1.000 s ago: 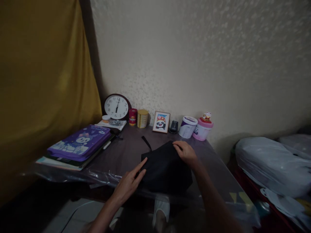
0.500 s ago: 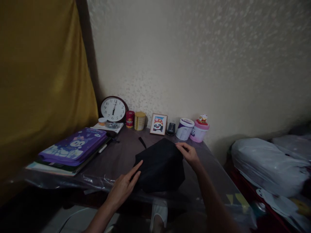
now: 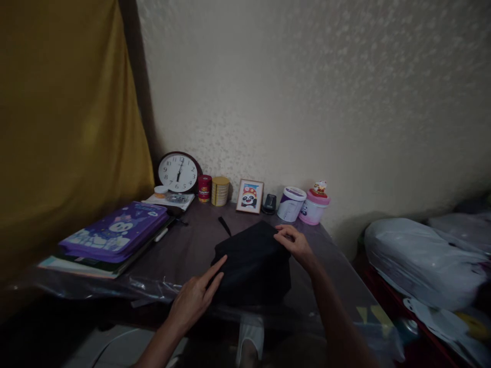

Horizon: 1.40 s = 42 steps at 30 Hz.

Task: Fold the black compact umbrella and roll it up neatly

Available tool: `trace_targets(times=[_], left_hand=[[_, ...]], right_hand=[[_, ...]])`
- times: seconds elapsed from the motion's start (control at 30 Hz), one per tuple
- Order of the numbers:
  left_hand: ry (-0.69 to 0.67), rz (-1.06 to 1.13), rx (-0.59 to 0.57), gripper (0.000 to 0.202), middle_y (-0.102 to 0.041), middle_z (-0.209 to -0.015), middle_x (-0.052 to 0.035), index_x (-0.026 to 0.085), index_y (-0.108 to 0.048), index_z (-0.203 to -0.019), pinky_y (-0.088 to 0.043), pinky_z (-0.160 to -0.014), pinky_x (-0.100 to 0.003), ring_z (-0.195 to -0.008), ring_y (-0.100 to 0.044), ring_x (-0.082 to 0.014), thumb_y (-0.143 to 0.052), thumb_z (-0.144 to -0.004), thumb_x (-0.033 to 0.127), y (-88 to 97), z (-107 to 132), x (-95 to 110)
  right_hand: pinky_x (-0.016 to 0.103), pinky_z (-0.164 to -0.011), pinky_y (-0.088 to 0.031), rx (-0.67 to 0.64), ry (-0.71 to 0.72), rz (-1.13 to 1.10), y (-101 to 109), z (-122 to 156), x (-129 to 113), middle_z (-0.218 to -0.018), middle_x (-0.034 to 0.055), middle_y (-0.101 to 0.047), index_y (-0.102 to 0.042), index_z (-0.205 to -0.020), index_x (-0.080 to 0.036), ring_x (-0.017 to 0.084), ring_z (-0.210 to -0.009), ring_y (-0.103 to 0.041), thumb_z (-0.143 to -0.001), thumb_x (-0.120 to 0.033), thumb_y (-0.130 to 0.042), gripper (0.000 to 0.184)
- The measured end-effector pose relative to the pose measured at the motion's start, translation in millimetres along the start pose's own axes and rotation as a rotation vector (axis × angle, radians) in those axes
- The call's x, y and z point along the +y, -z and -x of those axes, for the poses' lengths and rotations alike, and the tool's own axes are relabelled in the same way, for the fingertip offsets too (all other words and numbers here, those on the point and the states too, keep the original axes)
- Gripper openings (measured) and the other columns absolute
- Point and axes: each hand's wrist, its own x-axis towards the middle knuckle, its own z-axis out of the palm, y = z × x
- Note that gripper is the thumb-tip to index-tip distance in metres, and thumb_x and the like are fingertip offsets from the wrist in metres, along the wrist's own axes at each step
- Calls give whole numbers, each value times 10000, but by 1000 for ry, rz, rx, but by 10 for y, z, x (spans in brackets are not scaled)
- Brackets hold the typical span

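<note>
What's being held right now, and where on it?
The black cloth: the right hand seems to pinch its far right edge. The left hand touches its left edge; any grip there can't be told.

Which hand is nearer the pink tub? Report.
Right. The right hand is just in front and left of the pink tub; the left hand is farther, at the black fabric.

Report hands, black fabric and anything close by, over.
Left hand open, fingers at left edge of black fabric. Right hand at its far-right edge, grip unclear. Fabric on table; picture frame, white-purple tub beyond.
</note>
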Motion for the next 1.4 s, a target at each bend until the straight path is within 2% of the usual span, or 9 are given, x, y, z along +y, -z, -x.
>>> trace_targets(times=[0.27,0.47,0.57,0.7,0.8,0.87,1.07,1.2,1.4], left_hand=[[3,-14,3,399,-664,-1016,29,398,-393,-1257,-445,-724,-264,-860,-642,-199,-309,-869,447,-23,-11,-3],[8,-35,-17,431,-668,-1009,20,415,-289,-1307,-441,-697,-265,-839,-645,-207,-294,-877,441,-5,9,24],[5,-63,-20,435,-670,-1003,27,434,-264,-1310,-436,-681,-264,-815,-648,-211,-298,-877,446,-10,21,37],[11,-81,-35,432,-680,-969,29,441,-261,-1308,-434,-681,-264,-814,-647,-212,-298,-877,440,-23,16,49],[13,-102,-41,437,-694,-882,12,413,-265,-1317,-428,-675,-257,-792,-647,-207,-296,-881,425,-16,13,63],[10,-111,-45,440,-693,-867,5,402,-265,-1320,-424,-681,-253,-791,-646,-200,-296,-882,423,-3,18,79],[-7,-182,-78,438,-690,-816,8,408,-239,-1325,-420,-663,-239,-762,-646,-181,-296,-891,407,9,40,134],[-24,-230,-90,437,-689,-830,4,406,-231,-1328,-425,-668,-235,-766,-645,-171,-297,-897,391,-18,40,167],[-84,-286,-100,437,-686,-844,7,419,-226,-1325,-435,-663,-249,-760,-646,-181,-298,-895,383,-58,59,189]], right_hand=[[345,-825,-408,86,-13,-16,-110,-70,63,-996,95,-598,-558,-558,-179,215,-969,-544,-677,-350,-565,209],[350,-796,-424,125,-62,83,-195,-45,86,-961,55,-614,-559,-836,-197,208,-904,-568,-641,-418,-620,301],[341,-728,-441,159,-61,200,-199,-47,75,-815,35,-622,-554,-811,-195,194,-784,-585,-715,-362,-552,193],[343,-780,-433,258,174,261,-221,-22,-64,-867,59,-624,-567,-807,-190,185,-835,-576,-784,-287,-491,126],[315,-853,-412,53,484,289,-316,33,-178,-901,48,-638,-599,-797,-203,169,-939,-552,-801,-255,-502,110],[305,-853,-417,-129,583,345,-397,54,-192,-895,38,-654,-622,-830,-214,162,-948,-554,-808,-251,-504,125],[336,-832,-424,-95,421,497,-529,4,-93,-938,59,-664,-647,-859,-213,187,-923,-569,-827,-237,-475,177],[312,-843,-413,-222,435,386,-623,15,-179,-955,43,-654,-626,-922,-220,171,-945,-554,-817,-255,-500,168],[260,-736,-407,-454,317,389,-858,-21,-264,-793,20,-633,-623,-736,-189,145,-805,-556,-752,-242,-592,64]])
